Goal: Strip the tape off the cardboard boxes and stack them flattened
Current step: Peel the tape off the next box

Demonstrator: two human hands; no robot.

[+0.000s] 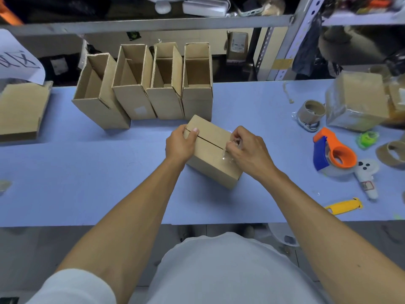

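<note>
A closed cardboard box (211,154) lies on the blue table (87,172) in front of me, its top seam showing as a dark slit. My left hand (180,144) grips the box's left end, thumb on top. My right hand (246,148) pinches a crumpled strip of clear tape (228,153) at the right end of the seam. Behind the box stand several open, upright cardboard boxes (142,88) in a row. A flattened cardboard piece (20,110) lies at the far left.
To the right are an orange and blue tape dispenser (333,152), a yellow cutter (344,206), empty tape cores (311,111), a plastic-wrapped bundle of cardboard (357,104) and a small white toy (367,174). A metal shelf (153,24) runs along the back.
</note>
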